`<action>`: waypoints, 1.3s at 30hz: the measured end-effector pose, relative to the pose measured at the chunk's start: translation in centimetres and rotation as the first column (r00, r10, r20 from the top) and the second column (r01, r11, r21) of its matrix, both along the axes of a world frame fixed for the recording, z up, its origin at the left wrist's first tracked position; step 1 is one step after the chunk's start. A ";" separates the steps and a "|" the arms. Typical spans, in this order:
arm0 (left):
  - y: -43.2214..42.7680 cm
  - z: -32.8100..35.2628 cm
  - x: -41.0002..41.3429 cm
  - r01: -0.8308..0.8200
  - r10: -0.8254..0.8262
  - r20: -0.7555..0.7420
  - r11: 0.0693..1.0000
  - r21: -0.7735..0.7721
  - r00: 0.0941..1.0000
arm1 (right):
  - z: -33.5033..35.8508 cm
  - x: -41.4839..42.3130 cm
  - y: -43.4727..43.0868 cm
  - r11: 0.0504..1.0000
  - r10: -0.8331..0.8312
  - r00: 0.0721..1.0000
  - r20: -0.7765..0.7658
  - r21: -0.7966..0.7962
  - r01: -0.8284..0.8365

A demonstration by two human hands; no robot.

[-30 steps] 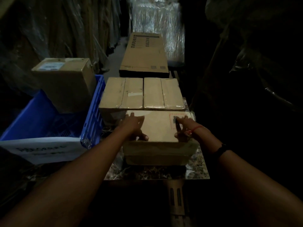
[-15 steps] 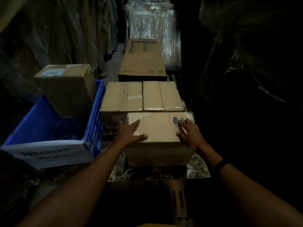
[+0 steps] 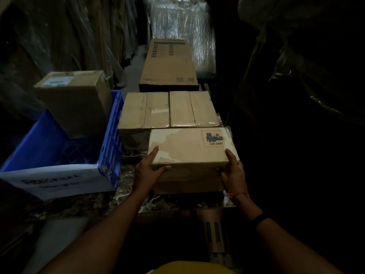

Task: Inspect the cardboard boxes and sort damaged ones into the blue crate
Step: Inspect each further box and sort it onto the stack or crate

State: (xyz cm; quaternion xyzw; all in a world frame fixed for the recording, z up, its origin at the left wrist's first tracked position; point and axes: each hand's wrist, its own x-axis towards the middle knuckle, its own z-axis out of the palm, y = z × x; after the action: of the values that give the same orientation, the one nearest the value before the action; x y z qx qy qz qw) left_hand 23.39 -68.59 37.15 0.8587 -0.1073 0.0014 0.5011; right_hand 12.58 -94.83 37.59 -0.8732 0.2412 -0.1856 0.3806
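Our left hand (image 3: 147, 172) and right hand (image 3: 235, 174) clamp the box (image 3: 189, 147) between them at its near corners. Fingers (image 3: 154, 153) lie up its sides, thumbs (image 3: 165, 168) across its front face.

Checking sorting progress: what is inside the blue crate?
One cardboard box with a white label, at the crate's far end, rising above the rim. The front wall and paper sign hide the nearest floor.

Five cardboard boxes (image 3: 189, 147), one blue crate (image 3: 110, 139)
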 end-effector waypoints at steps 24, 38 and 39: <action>-4.1 4.2 8.2 -0.228 0.254 -0.086 0.945 0.236 0.964 | 4.7 11.3 -2.9 0.994 -0.092 0.902 -0.421 -0.099 0.055; -6.1 -0.2 11.4 0.082 0.100 -0.417 0.914 0.397 0.903 | 0.1 15.8 -3.3 0.997 0.056 0.770 -0.635 -0.002 -0.074; -6.2 -0.6 11.4 0.074 0.108 -0.413 0.913 0.401 0.904 | 0.3 15.6 -3.1 0.997 0.040 0.760 -0.648 -0.020 -0.070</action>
State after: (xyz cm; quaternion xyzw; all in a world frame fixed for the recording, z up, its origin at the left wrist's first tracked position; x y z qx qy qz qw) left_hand 34.79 -74.82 36.59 0.9242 0.0146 -0.2043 0.3223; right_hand 28.23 -97.89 37.86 -0.8983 0.3279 0.1330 0.2604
